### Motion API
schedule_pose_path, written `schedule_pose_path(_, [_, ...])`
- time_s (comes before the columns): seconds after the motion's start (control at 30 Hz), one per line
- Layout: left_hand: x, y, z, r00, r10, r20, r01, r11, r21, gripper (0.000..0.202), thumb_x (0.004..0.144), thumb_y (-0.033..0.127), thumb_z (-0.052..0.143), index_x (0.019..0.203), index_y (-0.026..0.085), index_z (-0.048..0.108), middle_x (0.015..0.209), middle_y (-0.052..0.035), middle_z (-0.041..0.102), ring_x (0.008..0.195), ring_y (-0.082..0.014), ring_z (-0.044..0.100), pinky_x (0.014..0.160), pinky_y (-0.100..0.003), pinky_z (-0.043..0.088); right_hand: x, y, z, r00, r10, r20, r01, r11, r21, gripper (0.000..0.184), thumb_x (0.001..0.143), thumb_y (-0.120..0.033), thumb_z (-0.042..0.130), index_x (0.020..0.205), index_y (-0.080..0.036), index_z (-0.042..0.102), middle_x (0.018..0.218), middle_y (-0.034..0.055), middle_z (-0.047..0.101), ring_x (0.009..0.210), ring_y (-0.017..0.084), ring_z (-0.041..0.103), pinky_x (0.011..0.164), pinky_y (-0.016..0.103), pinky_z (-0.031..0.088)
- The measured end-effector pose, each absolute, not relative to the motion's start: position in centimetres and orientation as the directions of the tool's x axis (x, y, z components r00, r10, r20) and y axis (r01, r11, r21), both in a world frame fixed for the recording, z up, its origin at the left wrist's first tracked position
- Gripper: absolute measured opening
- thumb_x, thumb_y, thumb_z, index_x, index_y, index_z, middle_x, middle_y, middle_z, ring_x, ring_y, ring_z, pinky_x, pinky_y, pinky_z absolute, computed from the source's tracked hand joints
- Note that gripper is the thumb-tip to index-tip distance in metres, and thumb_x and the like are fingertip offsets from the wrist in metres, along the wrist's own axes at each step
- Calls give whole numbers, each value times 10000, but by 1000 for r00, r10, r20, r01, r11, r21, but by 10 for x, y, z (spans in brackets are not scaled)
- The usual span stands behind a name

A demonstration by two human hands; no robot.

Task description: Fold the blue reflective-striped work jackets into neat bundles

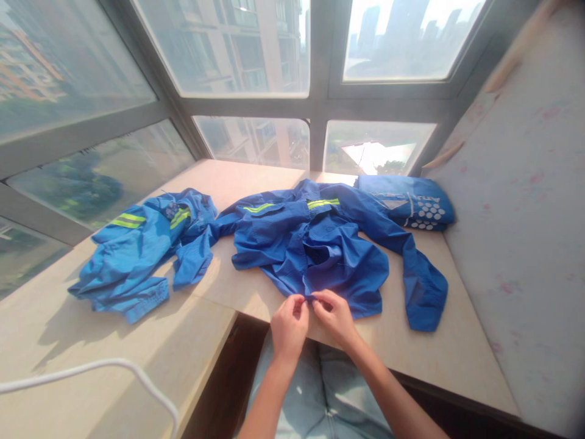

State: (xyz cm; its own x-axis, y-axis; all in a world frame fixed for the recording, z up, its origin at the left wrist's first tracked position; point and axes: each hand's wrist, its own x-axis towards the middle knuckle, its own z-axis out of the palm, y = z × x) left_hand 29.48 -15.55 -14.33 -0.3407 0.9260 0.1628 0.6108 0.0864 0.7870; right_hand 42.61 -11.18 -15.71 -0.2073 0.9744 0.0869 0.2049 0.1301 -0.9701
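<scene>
A blue work jacket (315, 250) with yellow-green reflective stripes lies spread on the beige window ledge (219, 286) in front of me. My left hand (289, 327) and my right hand (335, 317) meet at its near hem. Both pinch the fabric edge with closed fingers, close together. One sleeve (411, 268) stretches out to the right. A second blue jacket (141, 250) lies crumpled to the left, apart from both hands.
A folded blue piece (406, 201) with a white dot pattern sits at the back right. A pale padded panel (521, 207) rises along the right side. Large windows (256, 140) close the back. A white cord (114, 372) curves across the near left surface.
</scene>
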Motion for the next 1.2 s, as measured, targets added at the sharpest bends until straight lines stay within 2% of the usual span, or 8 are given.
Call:
schedule_pose_path(0.13, [297, -155, -146, -354, 926, 130, 595, 116, 795, 120, 871, 293, 598, 902, 214, 684, 839, -39, 743, 728, -196, 702, 715, -322, 563, 429, -114, -155, -262, 952, 160, 264, 230, -937, 218, 860, -241, 549, 941, -205, 748, 810, 39, 696, 698, 156, 615, 639, 257, 483])
schedule_pose_path(0.27, [298, -153, -147, -359, 927, 108, 541, 113, 833, 138, 876, 292, 581, 920, 216, 688, 869, -51, 751, 778, -211, 713, 754, -343, 572, 429, -117, -153, -312, 916, 252, 340, 355, -871, 249, 856, -166, 526, 1024, -211, 704, 861, 52, 684, 762, 172, 618, 715, 283, 511])
schedule_pose_path(0.43, [294, -150, -144, -291, 957, 17, 395, 104, 913, 167, 883, 296, 553, 939, 202, 679, 889, -54, 750, 816, -213, 717, 798, -346, 578, 430, -123, -154, -363, 876, 317, 416, 456, -786, 392, 809, -82, 509, 1165, -205, 619, 922, 71, 683, 835, 203, 625, 786, 329, 532])
schedule_pose_path(0.6, [291, -150, -142, -237, 968, -87, 176, 131, 976, 272, 873, 450, 621, 929, 184, 642, 873, -55, 735, 834, -216, 719, 764, -309, 578, 433, -126, -147, -396, 881, 260, 365, 410, -836, 336, 855, -116, 500, 1141, -226, 638, 976, 73, 710, 871, 206, 656, 799, 322, 532])
schedule_pose_path(0.73, [290, -150, -143, -258, 959, -117, 181, 167, 969, 310, 836, 475, 665, 922, 178, 644, 862, -51, 733, 828, -217, 715, 768, -310, 573, 433, -124, -141, -364, 917, 165, 235, 262, -936, 281, 875, -143, 491, 1064, -233, 679, 972, 39, 742, 847, 184, 689, 770, 284, 534])
schedule_pose_path(0.83, [289, -150, -144, -264, 955, -135, 187, 189, 964, 290, 849, 448, 640, 937, 173, 664, 903, -69, 747, 871, -228, 717, 810, -330, 571, 432, -123, -141, -360, 925, 124, 189, 202, -961, 272, 885, -176, 495, 1055, -236, 698, 984, 31, 753, 856, 186, 704, 767, 278, 540])
schedule_pose_path(1.2, [284, -148, -144, -339, 925, -170, 118, 221, 968, 264, 794, 390, 694, 913, 158, 729, 903, -81, 761, 883, -239, 716, 881, -362, 556, 435, -119, -144, -270, 948, 167, 291, 246, -925, 158, 881, -225, 560, 937, -214, 708, 890, 42, 740, 762, 168, 680, 717, 262, 540])
